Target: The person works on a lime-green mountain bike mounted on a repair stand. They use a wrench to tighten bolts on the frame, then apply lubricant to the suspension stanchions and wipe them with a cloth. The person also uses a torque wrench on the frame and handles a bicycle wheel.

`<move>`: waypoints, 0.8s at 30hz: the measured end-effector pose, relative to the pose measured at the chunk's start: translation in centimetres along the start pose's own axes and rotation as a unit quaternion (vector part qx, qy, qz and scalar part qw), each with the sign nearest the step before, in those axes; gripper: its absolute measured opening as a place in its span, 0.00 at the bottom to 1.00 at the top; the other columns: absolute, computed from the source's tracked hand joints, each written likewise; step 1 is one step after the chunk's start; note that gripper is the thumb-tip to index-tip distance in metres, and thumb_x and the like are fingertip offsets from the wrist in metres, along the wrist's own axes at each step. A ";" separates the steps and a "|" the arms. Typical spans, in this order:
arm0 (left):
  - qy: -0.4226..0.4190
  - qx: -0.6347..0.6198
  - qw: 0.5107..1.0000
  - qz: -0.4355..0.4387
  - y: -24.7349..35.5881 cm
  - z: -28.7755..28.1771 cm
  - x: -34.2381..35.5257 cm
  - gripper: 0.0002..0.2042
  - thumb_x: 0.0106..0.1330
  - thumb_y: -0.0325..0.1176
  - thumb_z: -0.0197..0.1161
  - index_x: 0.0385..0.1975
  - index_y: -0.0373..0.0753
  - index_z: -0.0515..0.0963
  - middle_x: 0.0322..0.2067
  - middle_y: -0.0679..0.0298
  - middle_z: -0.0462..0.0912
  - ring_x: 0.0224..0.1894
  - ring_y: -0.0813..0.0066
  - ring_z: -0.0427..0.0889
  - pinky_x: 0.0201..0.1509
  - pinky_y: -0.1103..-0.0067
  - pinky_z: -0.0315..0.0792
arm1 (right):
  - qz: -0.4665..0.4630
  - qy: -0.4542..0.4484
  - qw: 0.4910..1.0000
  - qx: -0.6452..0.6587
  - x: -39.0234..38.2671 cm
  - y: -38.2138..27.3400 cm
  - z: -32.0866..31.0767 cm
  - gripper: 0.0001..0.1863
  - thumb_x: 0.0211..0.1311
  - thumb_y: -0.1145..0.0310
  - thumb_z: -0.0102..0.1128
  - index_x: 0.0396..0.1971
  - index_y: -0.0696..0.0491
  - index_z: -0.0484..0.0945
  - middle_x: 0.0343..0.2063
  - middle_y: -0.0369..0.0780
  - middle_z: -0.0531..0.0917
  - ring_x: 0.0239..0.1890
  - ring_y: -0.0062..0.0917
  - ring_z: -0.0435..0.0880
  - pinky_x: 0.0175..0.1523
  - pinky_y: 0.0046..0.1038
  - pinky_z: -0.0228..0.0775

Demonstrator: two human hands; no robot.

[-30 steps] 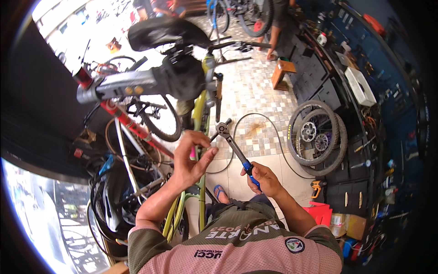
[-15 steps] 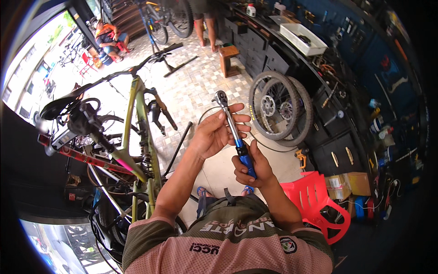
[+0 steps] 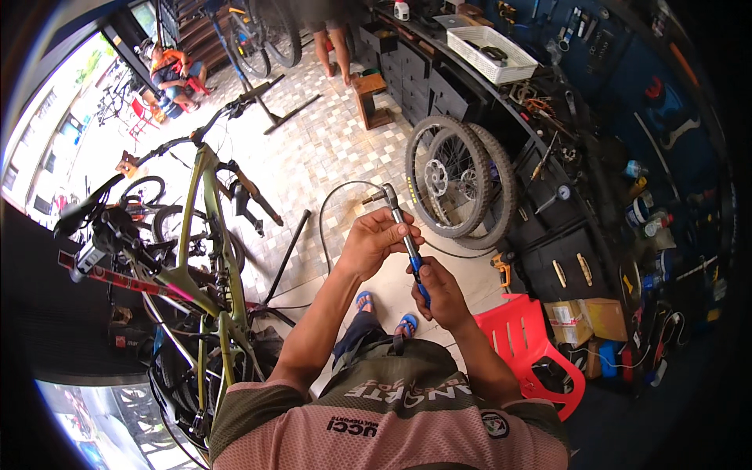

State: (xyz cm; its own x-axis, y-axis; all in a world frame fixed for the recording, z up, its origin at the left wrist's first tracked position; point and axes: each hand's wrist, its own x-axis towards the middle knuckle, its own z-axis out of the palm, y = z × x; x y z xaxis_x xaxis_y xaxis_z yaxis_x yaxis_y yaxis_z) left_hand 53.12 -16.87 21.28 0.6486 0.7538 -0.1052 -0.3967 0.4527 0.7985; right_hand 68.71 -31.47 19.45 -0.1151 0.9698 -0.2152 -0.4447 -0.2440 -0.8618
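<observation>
A ratchet torque wrench (image 3: 396,205), steel with a blue handle, is held upright in front of my body, its head pointing away from me. My left hand (image 3: 380,243) has its fingers round the steel shaft just below the head, thumb across it. My right hand (image 3: 440,290) grips the blue handle lower down. An olive-yellow bike frame (image 3: 200,200) with a black fork stands to my left, apart from both hands, beside red and white frames.
Two bike wheels (image 3: 439,180) lean by black drawers (image 3: 407,74) at right, below a white tray (image 3: 493,55). A red plastic chair (image 3: 533,352) is right of me, a wooden stool (image 3: 368,102) ahead. Two people (image 3: 176,78) (image 3: 333,47) are at the back. A hose crosses the floor.
My left hand has moved rightward from beside the wrench head to round its shaft. The wrench is now more upright. The view has swung, bringing more of the red chair and background in.
</observation>
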 end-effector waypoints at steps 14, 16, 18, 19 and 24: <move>-0.213 -0.156 0.963 -0.057 -1.1 1.8 13.0 0.28 0.81 0.44 0.60 0.74 0.35 0.65 0.61 0.54 0.82 0.65 0.60 0.81 0.66 0.58 0.77 | 0.059 -0.150 0.897 0.412 5.3 -1.2 -8.9 0.28 0.86 0.42 0.34 0.58 0.52 0.70 0.17 0.34 0.66 0.07 0.18 0.59 0.12 0.22 0.54; -0.254 -0.217 0.940 -0.072 -0.1 1.0 14.8 0.27 0.81 0.42 0.60 0.73 0.35 0.66 0.62 0.53 0.83 0.65 0.58 0.82 0.69 0.55 0.76 | 0.069 -0.184 0.872 0.449 6.9 -2.5 -9.4 0.27 0.86 0.43 0.35 0.58 0.52 0.70 0.17 0.34 0.66 0.07 0.18 0.60 0.12 0.22 0.55; -0.248 -0.197 0.947 -0.054 0.1 -0.7 16.9 0.25 0.81 0.40 0.60 0.71 0.35 0.69 0.60 0.53 0.84 0.64 0.58 0.83 0.70 0.54 0.75 | 0.088 -0.195 0.859 0.465 8.8 -3.8 -10.1 0.26 0.86 0.43 0.38 0.59 0.51 0.69 0.17 0.34 0.66 0.07 0.18 0.60 0.13 0.23 0.56; -0.245 -0.187 0.950 -0.047 0.2 -1.4 17.9 0.24 0.81 0.39 0.60 0.70 0.35 0.70 0.59 0.54 0.85 0.63 0.57 0.84 0.71 0.54 0.74 | 0.089 -0.169 0.892 0.410 9.9 -4.5 -10.6 0.26 0.85 0.42 0.39 0.59 0.51 0.70 0.18 0.34 0.66 0.08 0.18 0.60 0.14 0.23 0.56; -0.051 -0.076 0.996 0.001 2.1 -2.4 22.1 0.13 0.75 0.35 0.70 0.52 0.37 0.82 0.47 0.58 0.89 0.51 0.63 0.91 0.56 0.63 0.86 | -0.152 0.097 0.952 -0.248 15.8 -8.1 -11.5 0.20 0.84 0.50 0.49 0.53 0.52 0.74 0.19 0.34 0.72 0.13 0.19 0.67 0.18 0.24 0.58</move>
State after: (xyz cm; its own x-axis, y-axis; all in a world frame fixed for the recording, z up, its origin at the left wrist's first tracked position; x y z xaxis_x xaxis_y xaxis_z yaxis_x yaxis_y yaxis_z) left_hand 65.07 1.83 19.19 0.7069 0.7063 -0.0370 -0.4870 0.5240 0.6988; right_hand 80.70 -14.16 17.77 0.1399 0.9894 0.0398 0.0490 0.0333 -0.9982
